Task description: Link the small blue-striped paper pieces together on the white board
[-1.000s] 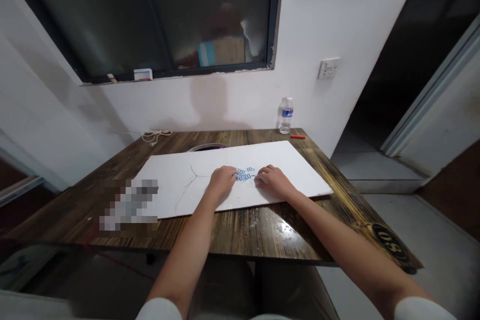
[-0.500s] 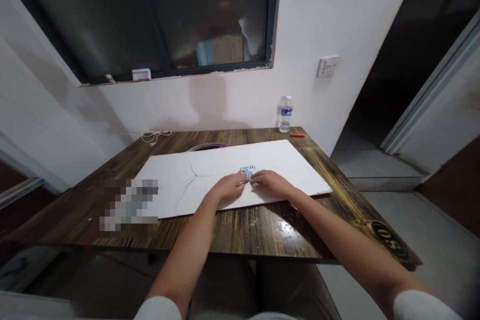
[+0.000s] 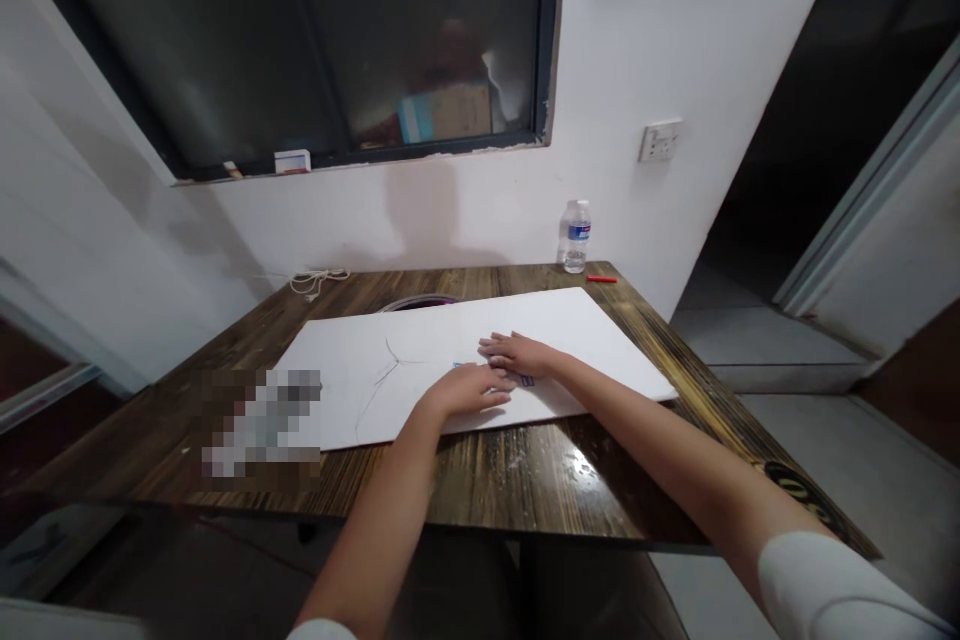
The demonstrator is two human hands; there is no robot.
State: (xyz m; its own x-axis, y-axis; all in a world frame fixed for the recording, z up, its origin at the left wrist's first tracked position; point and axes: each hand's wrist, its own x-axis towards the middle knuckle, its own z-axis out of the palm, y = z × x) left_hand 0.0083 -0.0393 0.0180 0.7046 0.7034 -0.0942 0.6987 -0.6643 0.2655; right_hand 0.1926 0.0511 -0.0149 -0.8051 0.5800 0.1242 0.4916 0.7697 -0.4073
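Left hand [image 3: 469,390] and right hand [image 3: 519,355] cover seemingly blue-printed paper [image 3: 527,381].

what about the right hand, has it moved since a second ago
Yes. The right hand has slid left across the white board, nearer the forked crack, and now lies just beyond the left hand.

A dark wooden table [image 3: 525,480] stands against a white wall [image 3: 465,210]. A dim window [image 3: 360,30] is set high beyond the left hand [image 3: 469,390]. Right of the right hand [image 3: 525,355] are a wall socket [image 3: 658,140], an unlit doorway [image 3: 810,120] and grey floor [image 3: 862,440].
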